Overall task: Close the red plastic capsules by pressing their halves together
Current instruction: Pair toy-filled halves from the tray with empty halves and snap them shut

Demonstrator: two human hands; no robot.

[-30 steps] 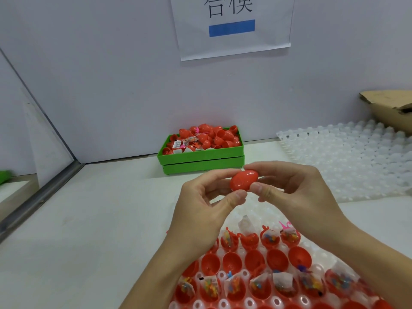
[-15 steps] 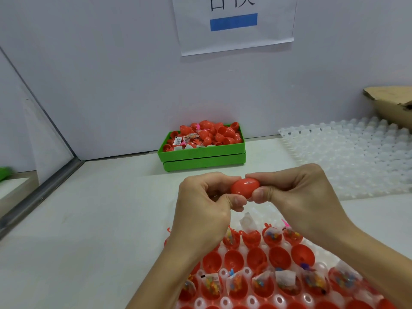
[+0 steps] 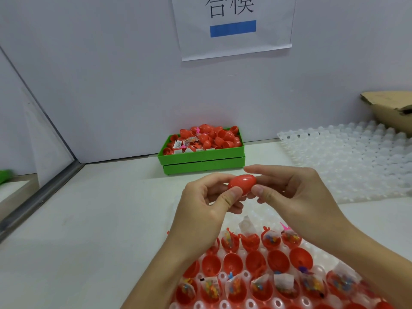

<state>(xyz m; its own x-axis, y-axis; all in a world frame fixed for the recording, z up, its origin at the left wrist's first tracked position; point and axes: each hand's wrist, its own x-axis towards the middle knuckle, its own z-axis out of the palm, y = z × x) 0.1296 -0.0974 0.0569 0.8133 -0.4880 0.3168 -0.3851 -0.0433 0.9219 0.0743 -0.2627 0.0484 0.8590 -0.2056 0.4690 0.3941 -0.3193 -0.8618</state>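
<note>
A red plastic capsule lies sideways in the air between both hands, its two halves together. My left hand pinches its left end with thumb and fingers. My right hand pinches its right end the same way. Below the hands a clear plastic tray holds several open red capsule halves, some bare inside and some with small toy packets in them.
A green bin heaped with red capsules and packets stands against the back wall. A clear dimpled tray lies at the right, with a cardboard box behind it. A paper sign hangs on the wall.
Both hands squeezed inward on the capsule half a second ago and have now loosened slightly, fingers spread a little wider. The capsule stays between them at the same height.
</note>
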